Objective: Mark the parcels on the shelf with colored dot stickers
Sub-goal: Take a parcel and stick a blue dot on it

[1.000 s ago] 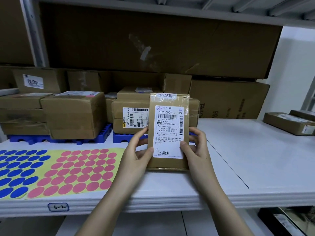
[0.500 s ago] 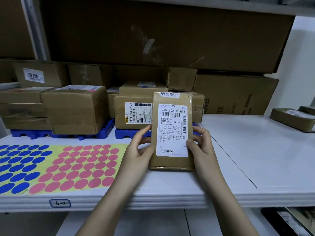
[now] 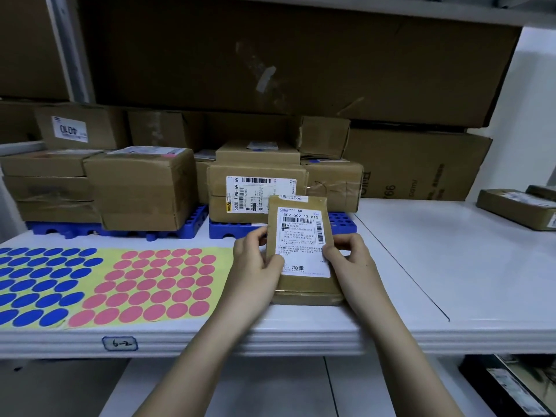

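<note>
Two hands hold one small brown parcel (image 3: 304, 251) near the front edge of the white shelf (image 3: 421, 266). The parcel leans back a bit, its bottom edge down on the shelf and its white label (image 3: 302, 242) facing up at the camera. The left hand (image 3: 255, 266) grips the parcel's left side, thumb on the label and fingers curled round the edge. The right hand (image 3: 349, 260) grips the right side the same way — thumb tip on the label, fingers bent behind. Just left of the hands lies a yellow sheet (image 3: 222, 257) flat on the shelf, with rows of pink dots (image 3: 156, 284) near the parcel and blue dots (image 3: 42, 281) farther left. No dot shows on the parcel's front. Behind the parcel sit more brown boxes (image 3: 141, 188) on blue trays (image 3: 343, 221), and one box has a big white label (image 3: 258, 192) facing front. Big flat cartons (image 3: 301, 61) are stacked at the back. Two more flat parcels (image 3: 517, 206) lie well apart at the far right of the shelf. A small tag (image 3: 120, 343) on the shelf's front edge reads 6-2.
</note>
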A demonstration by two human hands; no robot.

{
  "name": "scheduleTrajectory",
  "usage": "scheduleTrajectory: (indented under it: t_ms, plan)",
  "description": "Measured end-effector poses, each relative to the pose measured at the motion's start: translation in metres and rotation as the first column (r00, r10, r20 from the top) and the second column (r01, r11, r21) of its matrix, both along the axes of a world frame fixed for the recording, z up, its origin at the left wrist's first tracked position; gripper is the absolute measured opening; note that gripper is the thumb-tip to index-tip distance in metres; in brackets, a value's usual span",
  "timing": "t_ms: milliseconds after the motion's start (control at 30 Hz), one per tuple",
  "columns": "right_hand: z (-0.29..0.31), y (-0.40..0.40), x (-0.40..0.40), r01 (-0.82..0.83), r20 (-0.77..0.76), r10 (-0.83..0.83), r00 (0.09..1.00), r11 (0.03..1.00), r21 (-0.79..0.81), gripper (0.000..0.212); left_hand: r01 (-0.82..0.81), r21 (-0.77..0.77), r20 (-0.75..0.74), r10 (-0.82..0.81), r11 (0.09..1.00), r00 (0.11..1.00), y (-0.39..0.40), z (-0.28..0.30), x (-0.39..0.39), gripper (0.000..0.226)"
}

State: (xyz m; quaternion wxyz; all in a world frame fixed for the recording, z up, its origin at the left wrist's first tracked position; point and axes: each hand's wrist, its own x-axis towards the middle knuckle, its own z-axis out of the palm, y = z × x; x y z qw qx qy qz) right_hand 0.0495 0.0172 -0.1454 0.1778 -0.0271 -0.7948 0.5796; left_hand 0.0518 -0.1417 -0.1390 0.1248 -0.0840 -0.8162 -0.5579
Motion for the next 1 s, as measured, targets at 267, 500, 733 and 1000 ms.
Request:
scheduleTrajectory:
  t_ms: [267, 500, 733, 1000]
  plan:
    - [0.002, 0.0, 0.002, 0.051, 0.093, -0.089, 0.992, 0.935, 0.351, 0.02, -0.073, -0.487, 0.111, 0.145, 0.87, 0.983, 0.0, 0.006, 0.009, 0.061]
    - [0.007, 0.002, 0.002, -0.018, 0.158, -0.05, 0.986, 0.914, 0.405, 0.019, -0.056, -0.593, 0.14, 0.172, 0.804, 0.975, -0.005, 0.011, 0.011, 0.064]
    - [0.014, 0.005, 0.002, 0.144, -0.009, -0.156, 0.988, 0.889, 0.434, 0.034, -0.055, -0.412, 0.058, 0.087, 0.909, 0.995, -0.034, 0.014, 0.016, 0.05]
    - [0.047, -0.061, 0.007, -0.052, -0.168, 0.142, 0.976, 0.89, 0.452, 0.006, -0.158, -0.121, -0.076, 0.15, 0.98, 0.986, -0.106, 0.016, 0.03, 0.029]
